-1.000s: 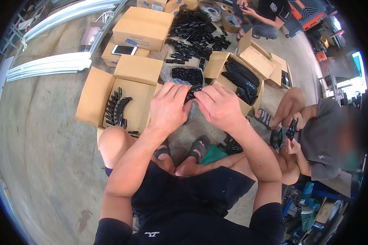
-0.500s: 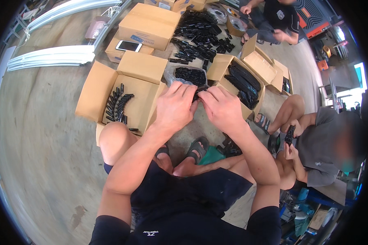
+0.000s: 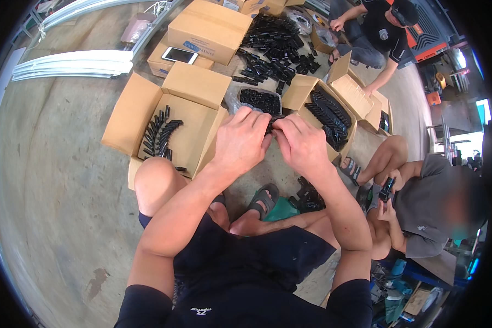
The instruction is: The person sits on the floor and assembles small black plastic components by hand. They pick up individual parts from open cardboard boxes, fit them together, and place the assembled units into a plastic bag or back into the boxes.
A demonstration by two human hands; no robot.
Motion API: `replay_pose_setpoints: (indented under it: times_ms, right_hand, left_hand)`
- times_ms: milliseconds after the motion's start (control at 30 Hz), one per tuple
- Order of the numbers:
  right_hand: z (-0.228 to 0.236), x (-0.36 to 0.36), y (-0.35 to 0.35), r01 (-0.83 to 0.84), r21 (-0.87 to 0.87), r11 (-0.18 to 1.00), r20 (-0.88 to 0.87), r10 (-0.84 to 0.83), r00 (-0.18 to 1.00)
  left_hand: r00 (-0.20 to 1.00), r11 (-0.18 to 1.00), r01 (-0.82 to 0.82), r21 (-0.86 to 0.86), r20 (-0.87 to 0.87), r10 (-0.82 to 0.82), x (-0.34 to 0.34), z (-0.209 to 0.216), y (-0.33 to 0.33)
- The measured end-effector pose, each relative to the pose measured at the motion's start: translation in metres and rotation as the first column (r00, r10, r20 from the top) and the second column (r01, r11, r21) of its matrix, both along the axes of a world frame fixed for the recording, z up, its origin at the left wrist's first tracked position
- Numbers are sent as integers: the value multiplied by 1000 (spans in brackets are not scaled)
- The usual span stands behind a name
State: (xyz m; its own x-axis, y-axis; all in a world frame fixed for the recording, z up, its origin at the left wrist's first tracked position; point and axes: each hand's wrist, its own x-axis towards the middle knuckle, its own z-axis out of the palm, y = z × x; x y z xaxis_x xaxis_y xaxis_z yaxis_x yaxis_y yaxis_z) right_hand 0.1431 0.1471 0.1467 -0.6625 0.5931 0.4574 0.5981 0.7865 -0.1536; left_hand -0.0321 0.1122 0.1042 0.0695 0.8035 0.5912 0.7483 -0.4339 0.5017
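Observation:
Both my hands meet in front of me, fingers closed around a small black plastic part (image 3: 271, 123) that they mostly hide. My left hand (image 3: 241, 139) grips it from the left, and my right hand (image 3: 302, 141) pinches it from the right. Just beyond them sits a plastic-lined container of small black pieces (image 3: 260, 100). To the left, an open cardboard box (image 3: 194, 123) holds several black parts laid in curved rows (image 3: 161, 131). On the right, another open carton (image 3: 300, 87) is packed with rows of similar black parts (image 3: 329, 115).
Black parts lie heaped on the floor (image 3: 273, 41) farther off, with a smaller pile (image 3: 309, 195) near my feet. A white phone (image 3: 180, 55) rests on a carton beside a larger closed box (image 3: 209, 30). One co-worker (image 3: 432, 202) sits at right holding a black part; another (image 3: 385, 35) is at far right.
My hands stay together on the black part with little movement. The view has shifted slightly. The far co-worker has leaned forward and reached an arm down toward an open carton.

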Motion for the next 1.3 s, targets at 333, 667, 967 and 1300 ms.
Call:
replay_pose_setpoints:
  times_ms: [333,667,967,1300]
  right_hand:
    - [1,1,-2,5,-11,1000,81,-4,997]
    - [-16,28,-3,-47,-632,773,-403,-277,872]
    - [-72,43,-12,-557,-750,356,-648,-565,511]
    - [-75,49,-11,-567,-733,376,-653,-624,429]
  left_hand:
    - [999,999,30,-27,-24,-31,2,-3,-2]
    - [881,889,233,-393,473,-22,2,-16,0]
    - [517,650,632,-423,854,53,10,-2,-3]
    - [605,757,540,-369,795,-44,29,-18,0]
